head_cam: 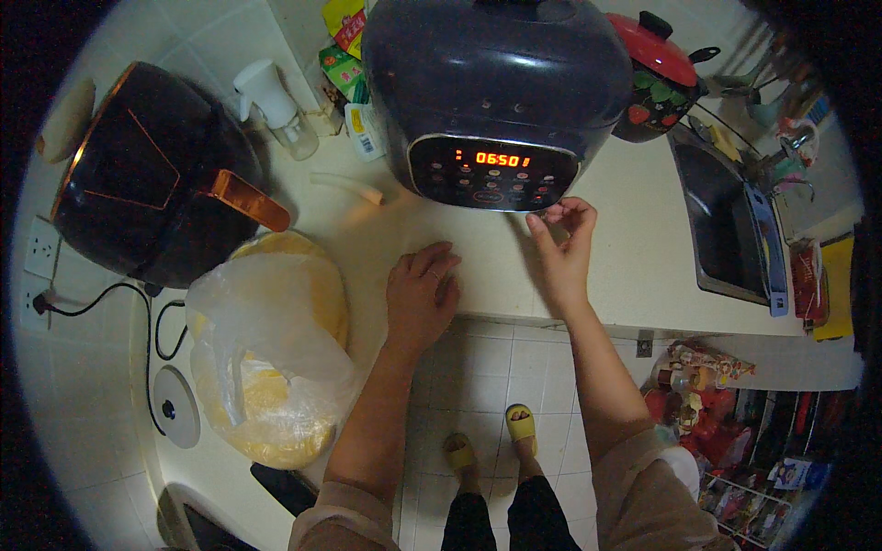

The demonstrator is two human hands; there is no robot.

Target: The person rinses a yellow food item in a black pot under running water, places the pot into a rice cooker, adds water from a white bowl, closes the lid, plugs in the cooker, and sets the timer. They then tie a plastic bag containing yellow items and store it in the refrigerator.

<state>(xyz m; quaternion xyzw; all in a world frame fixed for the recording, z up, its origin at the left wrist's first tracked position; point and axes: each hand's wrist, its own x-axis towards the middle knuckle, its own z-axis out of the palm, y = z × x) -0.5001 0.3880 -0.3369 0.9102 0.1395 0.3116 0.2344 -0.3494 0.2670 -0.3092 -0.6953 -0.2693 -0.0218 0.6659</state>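
A dark electric rice cooker (482,82) stands on the cream countertop (634,241), its oval control panel (493,186) showing lit orange digits. My right hand (565,241) is at the panel's lower right edge, with thumb and fingers bent towards each other. Whether it touches the cooker or pinches something small cannot be seen clearly. Over the counter near its front edge is my left hand (424,289), a ring on one finger, its fingers loosely bent and holding nothing. A short pale tube-like piece (348,186) lies left of the cooker.
At left are a black air fryer (165,179) with a copper-coloured handle, a spray bottle (275,113) and yellow items in a plastic bag (269,344). A red-lidded pot (651,76) and a sink (723,213) are at right. Below, a rack (744,503) stands beside the tiled floor.
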